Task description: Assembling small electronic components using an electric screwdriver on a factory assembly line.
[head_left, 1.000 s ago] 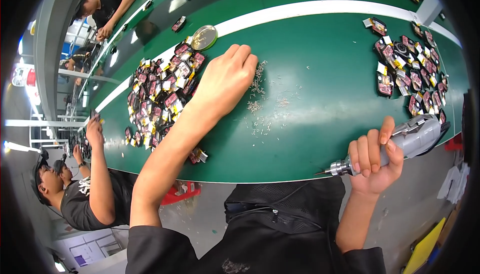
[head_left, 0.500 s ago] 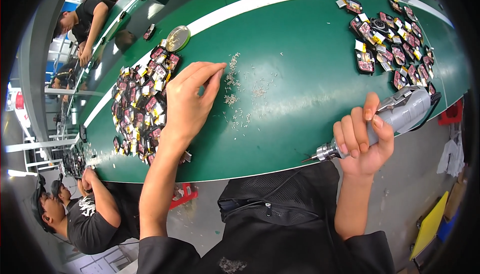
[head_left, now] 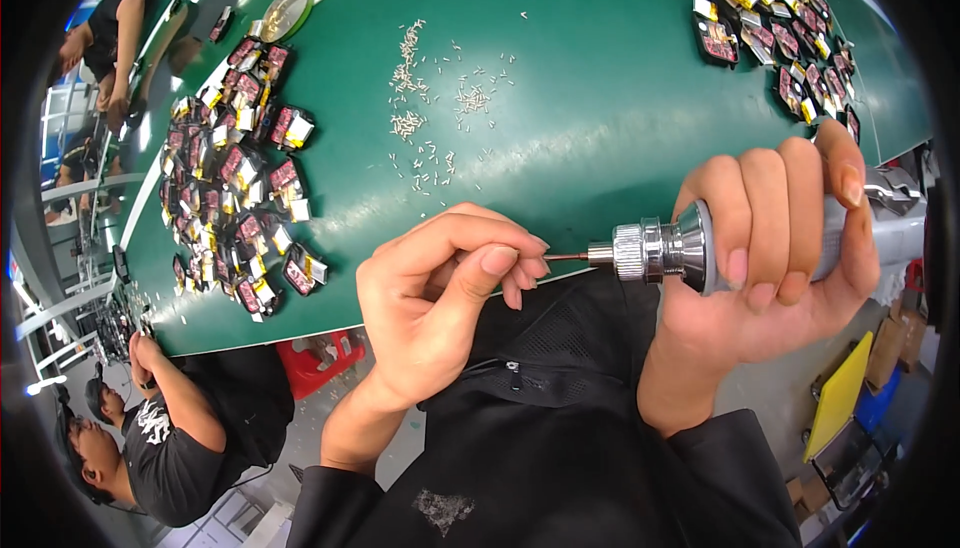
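My right hand point(head_left: 775, 248) grips a silver electric screwdriver point(head_left: 660, 248) held level, its thin bit pointing left. My left hand point(head_left: 440, 293) has thumb and forefinger pinched at the bit's tip, close to my chest; whatever sits between the fingertips is too small to see. Both hands hover at the near edge of the green table point(head_left: 600, 118). Several small silver screws point(head_left: 430, 108) lie scattered on the table beyond my left hand.
A heap of small dark and pink parts with yellow tabs point(head_left: 235, 198) lies at the left, a second group point(head_left: 775, 23) at the far right. A round tin point(head_left: 285, 10) sits at the back left. Other people point(head_left: 150, 438) work at the left.
My left hand left the screws on the table and came back to the screwdriver's tip. My right hand brought the screwdriver up and in toward it.
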The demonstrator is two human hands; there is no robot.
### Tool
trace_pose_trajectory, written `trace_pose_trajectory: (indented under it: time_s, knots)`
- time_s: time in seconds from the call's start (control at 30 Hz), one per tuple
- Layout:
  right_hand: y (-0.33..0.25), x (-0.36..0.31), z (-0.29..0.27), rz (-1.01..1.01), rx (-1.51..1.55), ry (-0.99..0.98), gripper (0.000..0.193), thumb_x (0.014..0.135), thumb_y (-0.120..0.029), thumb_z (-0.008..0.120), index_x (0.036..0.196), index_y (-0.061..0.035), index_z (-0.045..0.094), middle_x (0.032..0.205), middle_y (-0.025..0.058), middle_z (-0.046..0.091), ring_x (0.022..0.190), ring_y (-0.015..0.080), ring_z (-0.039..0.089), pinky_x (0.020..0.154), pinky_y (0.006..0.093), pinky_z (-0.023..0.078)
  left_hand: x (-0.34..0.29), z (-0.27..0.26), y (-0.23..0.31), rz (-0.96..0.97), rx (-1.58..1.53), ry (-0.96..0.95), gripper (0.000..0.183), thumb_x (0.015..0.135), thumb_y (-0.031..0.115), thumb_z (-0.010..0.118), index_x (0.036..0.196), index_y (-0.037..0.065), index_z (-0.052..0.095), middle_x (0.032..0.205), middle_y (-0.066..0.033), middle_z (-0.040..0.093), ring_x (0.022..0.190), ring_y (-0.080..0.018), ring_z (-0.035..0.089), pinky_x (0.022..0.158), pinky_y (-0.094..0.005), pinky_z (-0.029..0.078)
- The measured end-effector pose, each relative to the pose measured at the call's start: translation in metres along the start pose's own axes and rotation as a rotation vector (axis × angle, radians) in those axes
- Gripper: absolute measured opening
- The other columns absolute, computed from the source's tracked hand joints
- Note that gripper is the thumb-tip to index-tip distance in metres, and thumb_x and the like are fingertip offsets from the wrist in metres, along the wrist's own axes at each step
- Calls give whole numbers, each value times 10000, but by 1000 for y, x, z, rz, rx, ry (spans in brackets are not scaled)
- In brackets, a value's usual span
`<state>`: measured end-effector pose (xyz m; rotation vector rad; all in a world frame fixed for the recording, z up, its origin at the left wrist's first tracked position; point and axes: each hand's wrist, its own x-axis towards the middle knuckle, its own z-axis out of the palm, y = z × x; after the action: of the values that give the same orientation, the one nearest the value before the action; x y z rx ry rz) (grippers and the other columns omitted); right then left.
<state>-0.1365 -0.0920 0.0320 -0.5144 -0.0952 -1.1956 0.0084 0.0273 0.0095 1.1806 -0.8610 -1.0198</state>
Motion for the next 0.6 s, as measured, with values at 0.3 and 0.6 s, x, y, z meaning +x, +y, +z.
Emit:
trace_pose_trajectory:
  time_s: [0.3, 0.6]
  knots:
    - [7, -5, 6, -4, -68, 25, 120, 860, -137, 512, 922, -43, 472, 502, -29, 400, 415, 91, 401, 497, 247, 372, -3, 1, -4, -99, -237, -53, 162, 933, 20, 521, 934, -110, 618, 829, -177, 635, 664, -165, 607, 573, -257, 497]
    - [4, -8, 8, -24, -166, 3, 109, 864, -144, 492, 909, -51, 459, 496, -31, 397, 407, 89, 398, 496, 248, 371, -5, 10, -7, -82, -202, -6, 147, 928, 19, 538, 920, -104, 619, 804, -145, 628, 649, -134, 590, 562, -234, 481]
